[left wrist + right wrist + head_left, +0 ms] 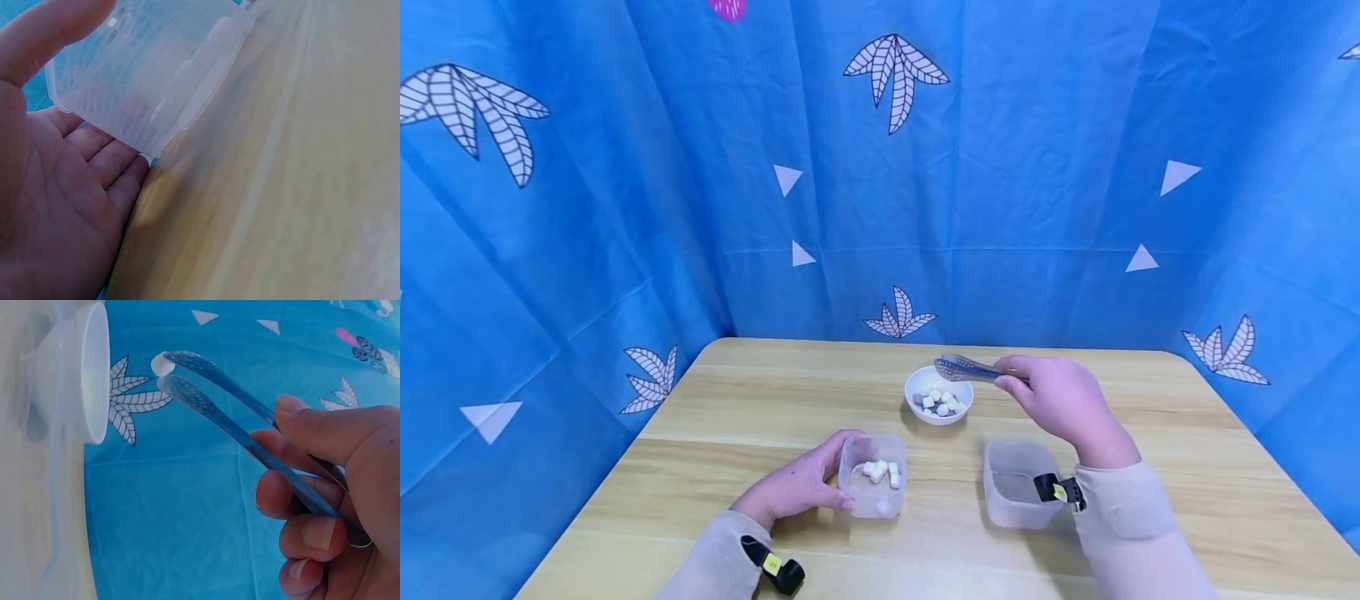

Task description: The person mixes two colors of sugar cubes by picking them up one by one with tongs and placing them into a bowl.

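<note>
My left hand (801,483) grips a clear plastic tub (883,506) by its left side, thumb in front and fingers behind. Several white marshmallows (878,471) lie inside that tub. With my right hand (1063,404) I hold metal tongs (967,369), their perforated tips above the right rim of a white bowl (916,385). Between those tips, in the right wrist view, sits a white marshmallow (162,365). More marshmallows (942,403) and some dark grey patches show in the bowl. Up close in the left wrist view, the tub's wall (137,69) rests against my fingers.
A second clear plastic tub (1021,510) stands under my right forearm, with no contents visible. The wooden table (760,375) carries everything, and a blue patterned curtain (1037,167) hangs behind and at both sides.
</note>
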Tool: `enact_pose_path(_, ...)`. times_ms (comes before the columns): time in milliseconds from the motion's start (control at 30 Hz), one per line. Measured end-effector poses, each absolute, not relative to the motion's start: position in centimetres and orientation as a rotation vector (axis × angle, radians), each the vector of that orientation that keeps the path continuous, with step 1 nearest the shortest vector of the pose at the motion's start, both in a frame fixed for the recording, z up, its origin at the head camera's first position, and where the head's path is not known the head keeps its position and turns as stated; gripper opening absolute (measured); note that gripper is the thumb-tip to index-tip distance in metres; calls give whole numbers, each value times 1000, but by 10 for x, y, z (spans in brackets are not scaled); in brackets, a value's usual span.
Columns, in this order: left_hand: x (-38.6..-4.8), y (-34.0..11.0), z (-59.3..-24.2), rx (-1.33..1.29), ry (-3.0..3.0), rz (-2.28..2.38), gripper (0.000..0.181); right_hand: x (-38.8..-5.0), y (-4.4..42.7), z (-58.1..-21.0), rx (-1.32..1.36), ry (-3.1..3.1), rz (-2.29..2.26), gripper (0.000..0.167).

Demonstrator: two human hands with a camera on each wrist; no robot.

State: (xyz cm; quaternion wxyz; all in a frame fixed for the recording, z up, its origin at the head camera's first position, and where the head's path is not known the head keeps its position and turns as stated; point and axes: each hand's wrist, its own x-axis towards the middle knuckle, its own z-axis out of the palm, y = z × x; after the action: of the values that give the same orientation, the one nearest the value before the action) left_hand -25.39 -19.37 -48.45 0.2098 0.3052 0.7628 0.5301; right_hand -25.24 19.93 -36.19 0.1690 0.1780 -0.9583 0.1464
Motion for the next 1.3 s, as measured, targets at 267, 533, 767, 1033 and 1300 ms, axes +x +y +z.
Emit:
enact_pose_path(267,-254,-194,-486,927,2036,1542,82,-258,204,-369,485,-2781,416,23)
enact_pose_path(533,-254,-194,-486,907,2031,1538,84,-260,207,-373,474,-2836,406,23)
enact_pose_path(767,-254,-194,-486,886,2064,1522,84,-259,206,-367,450,-2878,434,28)
enact_pose_path(1033,-253,-193,-485,873,2061,1523,84,-249,197,-360,587,-2800,503,30)
enact_pose_path(1300,-253,-194,-485,888,2071,1510,83,-236,169,-356,892,-2746,567,25)
